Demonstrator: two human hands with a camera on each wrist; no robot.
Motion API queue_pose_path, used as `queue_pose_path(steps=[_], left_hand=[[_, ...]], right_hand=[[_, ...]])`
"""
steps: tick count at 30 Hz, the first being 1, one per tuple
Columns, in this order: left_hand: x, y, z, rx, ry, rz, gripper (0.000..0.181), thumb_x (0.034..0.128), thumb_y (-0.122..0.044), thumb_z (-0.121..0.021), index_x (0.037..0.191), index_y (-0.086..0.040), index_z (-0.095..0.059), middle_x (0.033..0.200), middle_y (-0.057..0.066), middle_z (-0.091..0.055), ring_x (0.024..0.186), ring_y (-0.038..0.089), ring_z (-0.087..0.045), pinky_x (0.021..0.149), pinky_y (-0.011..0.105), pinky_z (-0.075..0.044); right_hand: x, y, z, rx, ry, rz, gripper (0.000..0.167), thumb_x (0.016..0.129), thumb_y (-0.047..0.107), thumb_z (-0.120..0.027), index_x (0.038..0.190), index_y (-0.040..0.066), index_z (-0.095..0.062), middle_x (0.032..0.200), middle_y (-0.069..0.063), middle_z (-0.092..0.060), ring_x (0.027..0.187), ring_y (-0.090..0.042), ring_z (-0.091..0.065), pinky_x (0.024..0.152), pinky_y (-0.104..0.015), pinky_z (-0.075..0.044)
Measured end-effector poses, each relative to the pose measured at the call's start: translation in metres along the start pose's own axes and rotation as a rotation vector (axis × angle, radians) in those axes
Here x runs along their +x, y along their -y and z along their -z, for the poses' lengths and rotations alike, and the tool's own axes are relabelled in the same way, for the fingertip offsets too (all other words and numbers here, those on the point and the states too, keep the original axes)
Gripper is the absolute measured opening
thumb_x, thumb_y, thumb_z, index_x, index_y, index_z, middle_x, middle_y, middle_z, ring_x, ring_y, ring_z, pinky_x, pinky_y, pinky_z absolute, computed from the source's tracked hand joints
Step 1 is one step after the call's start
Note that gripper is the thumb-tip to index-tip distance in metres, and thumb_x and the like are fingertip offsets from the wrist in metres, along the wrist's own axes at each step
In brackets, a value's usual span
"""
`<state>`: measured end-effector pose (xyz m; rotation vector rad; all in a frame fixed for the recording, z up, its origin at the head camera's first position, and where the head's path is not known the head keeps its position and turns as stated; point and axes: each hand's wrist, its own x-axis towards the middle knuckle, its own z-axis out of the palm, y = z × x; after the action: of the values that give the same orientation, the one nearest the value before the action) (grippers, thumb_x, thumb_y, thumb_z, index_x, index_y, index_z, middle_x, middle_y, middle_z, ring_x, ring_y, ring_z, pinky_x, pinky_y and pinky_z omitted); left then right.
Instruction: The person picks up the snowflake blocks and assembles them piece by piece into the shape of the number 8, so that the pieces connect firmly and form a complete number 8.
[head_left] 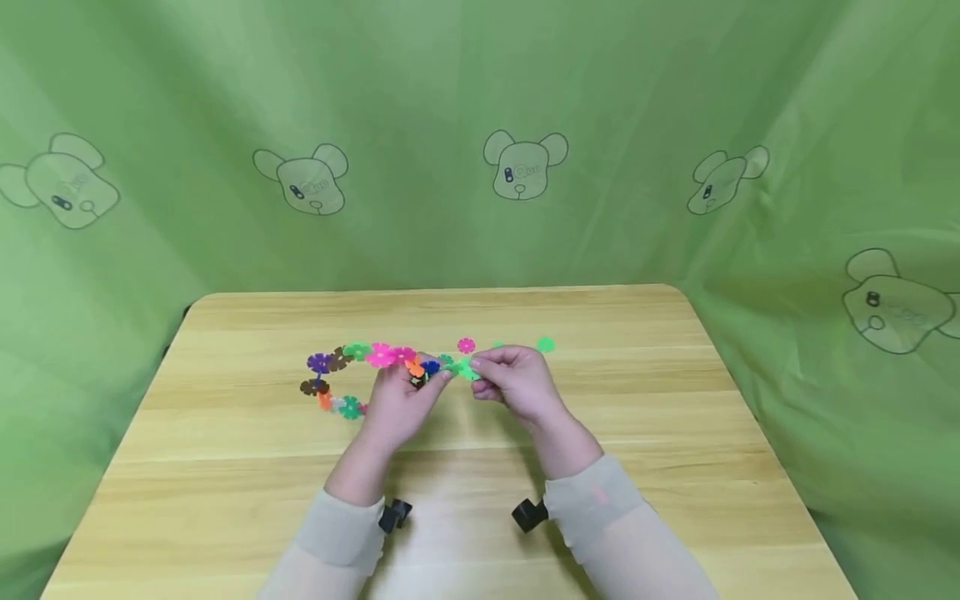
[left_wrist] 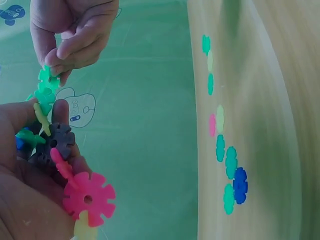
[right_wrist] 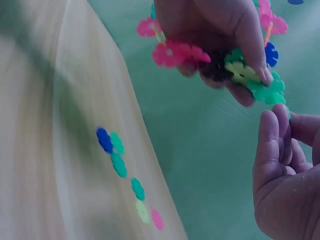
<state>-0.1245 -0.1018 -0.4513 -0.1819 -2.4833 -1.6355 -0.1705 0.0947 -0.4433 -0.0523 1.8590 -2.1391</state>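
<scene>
A chain of colourful notched plastic snowflake discs (head_left: 381, 354) loops out to the left of my left hand (head_left: 397, 408), above the table. The left fingers and thumb grip the chain near one end; in the left wrist view, pink discs (left_wrist: 89, 199) and a dark disc (left_wrist: 61, 140) show at that palm. My right hand (head_left: 521, 385) pinches a bright green disc (head_left: 467, 369) by its edge, fingertips close to the left thumb. That disc meets another green disc (left_wrist: 46, 95) at the chain's end; whether their notches are locked I cannot tell.
Loose discs lie on the wooden table beyond the hands: a pink one (head_left: 466, 344), a light green one (head_left: 545, 343), a blue one (right_wrist: 104, 140) and several green ones. Black camera mounts (head_left: 530, 515) stick out from the wrists. A green curtain (head_left: 420, 233) surrounds the table.
</scene>
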Motion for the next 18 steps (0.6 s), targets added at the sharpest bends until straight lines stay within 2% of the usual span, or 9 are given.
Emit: queue_pose_path(steps=[4,5,7,9,11,12,13,15,18], left_hand=[[0.001,0.001,0.001,0.022,0.001,-0.026,0.015,0.0993,-0.015,-0.075,0.090,-0.008,-0.066,0.082,0.003,-0.064,0.052,0.010,-0.042,0.050,0.023,-0.043],[0.001,0.001,0.001,0.031,-0.001,-0.030,0.011,0.0990,-0.015,-0.075,0.094,-0.008,-0.068,0.089,0.004,-0.067,0.055,0.008,-0.045,0.054,0.023,-0.045],[0.002,0.002,0.002,0.027,0.010,-0.025,0.013,0.0991,-0.016,-0.075,0.092,-0.008,-0.068,0.087,0.006,-0.067,0.054,0.010,-0.045,0.052,0.024,-0.046],[0.004,0.002,0.005,0.009,0.022,-0.028,0.014,0.0987,-0.014,-0.075,0.089,-0.008,-0.067,0.085,0.005,-0.067,0.057,0.012,-0.048,0.057,0.027,-0.048],[0.007,0.004,0.010,-0.032,0.012,-0.014,0.016,0.0988,-0.013,-0.075,0.086,-0.007,-0.067,0.079,0.003,-0.066,0.063,0.014,-0.054,0.065,0.028,-0.051],[0.009,0.005,0.013,-0.075,0.001,0.006,0.017,0.0990,-0.012,-0.074,0.085,-0.005,-0.068,0.075,0.003,-0.064,0.061,0.017,-0.053,0.062,0.030,-0.051],[0.011,0.005,0.017,-0.111,-0.020,0.027,0.015,0.0994,-0.011,-0.073,0.087,-0.004,-0.069,0.073,0.002,-0.063,0.059,0.017,-0.052,0.060,0.029,-0.050],[0.014,0.007,0.026,-0.196,-0.079,0.102,0.017,0.1001,-0.010,-0.072,0.085,-0.004,-0.069,0.068,0.000,-0.059,0.055,0.015,-0.050,0.055,0.026,-0.047],[0.017,0.008,0.036,-0.301,-0.154,0.211,0.025,0.1018,-0.011,-0.070,0.078,-0.006,-0.066,0.062,-0.002,-0.054,0.047,0.010,-0.042,0.046,0.022,-0.040]], right_hand=[[0.001,-0.001,-0.004,0.029,-0.012,-0.025,0.009,0.097,-0.007,-0.069,0.103,-0.014,-0.072,0.073,-0.008,-0.073,0.060,-0.011,-0.070,0.064,-0.028,-0.063],[0.001,0.000,-0.004,0.019,-0.013,-0.022,0.009,0.097,-0.008,-0.069,0.102,-0.015,-0.071,0.073,-0.008,-0.073,0.060,-0.011,-0.070,0.063,-0.028,-0.063],[0.001,0.001,-0.005,-0.008,-0.012,-0.022,0.011,0.096,-0.008,-0.069,0.104,-0.016,-0.070,0.075,-0.009,-0.073,0.060,-0.012,-0.070,0.064,-0.029,-0.064],[0.005,0.002,-0.006,-0.026,-0.001,-0.027,0.014,0.098,-0.005,-0.068,0.107,-0.017,-0.069,0.078,-0.009,-0.072,0.062,-0.012,-0.071,0.066,-0.029,-0.064],[0.012,-0.002,-0.005,-0.031,-0.005,-0.042,0.020,0.102,0.002,-0.067,0.111,-0.016,-0.068,0.080,-0.009,-0.071,0.063,-0.013,-0.070,0.066,-0.029,-0.064],[0.017,-0.006,-0.005,-0.053,-0.013,-0.041,0.024,0.104,0.007,-0.067,0.113,-0.015,-0.068,0.081,-0.008,-0.071,0.064,-0.013,-0.069,0.067,-0.029,-0.064],[0.022,-0.012,-0.005,-0.101,-0.016,-0.032,0.026,0.105,0.010,-0.066,0.115,-0.013,-0.068,0.083,-0.009,-0.071,0.065,-0.013,-0.068,0.067,-0.029,-0.063],[0.032,-0.028,-0.007,-0.285,-0.001,0.004,0.029,0.106,0.016,-0.067,0.120,-0.008,-0.070,0.086,-0.008,-0.070,0.067,-0.014,-0.065,0.067,-0.029,-0.062],[0.046,-0.056,-0.017,-0.678,0.052,0.084,0.028,0.103,0.019,-0.070,0.124,0.001,-0.073,0.098,-0.007,-0.072,0.075,-0.016,-0.064,0.074,-0.034,-0.060]])
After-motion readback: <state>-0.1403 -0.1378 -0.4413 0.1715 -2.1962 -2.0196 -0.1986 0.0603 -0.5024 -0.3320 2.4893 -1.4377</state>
